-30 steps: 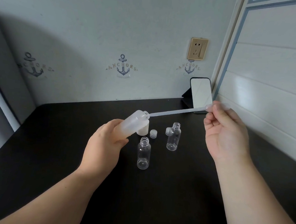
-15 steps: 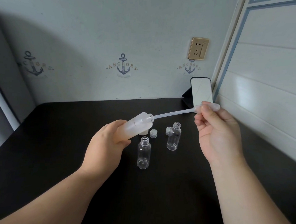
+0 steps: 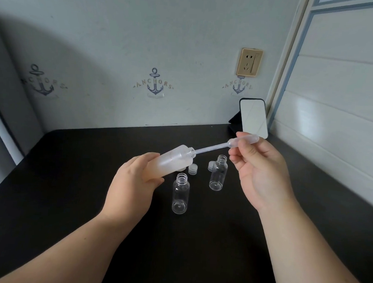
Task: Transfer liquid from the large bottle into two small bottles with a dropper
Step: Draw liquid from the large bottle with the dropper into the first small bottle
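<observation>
With my left hand [image 3: 133, 182] gripping the tilted large bottle [image 3: 173, 160] and my right fingers [image 3: 238, 153] pinching the dropper [image 3: 228, 143] bulb, I risk spilling liquid from the mouth if I tip further.

Between the two hands, the middle of the dark surface [image 3: 49, 177] is crowded: the nearer small bottle [image 3: 180, 194] stands upright just below the tilted large bottle [image 3: 173, 162], and the farther small bottle [image 3: 218, 173] is set just beside the right hand [image 3: 259, 171]. Two loose caps [image 3: 192, 169] are tucked behind them. The air above the bottles is crossed by the dropper [image 3: 215, 146]. To the right, passage is closed off by the panelled wall [image 3: 338, 119], and the back corner is taken by a propped phone [image 3: 253, 117]. Open surface is left on the near side and far left.
</observation>
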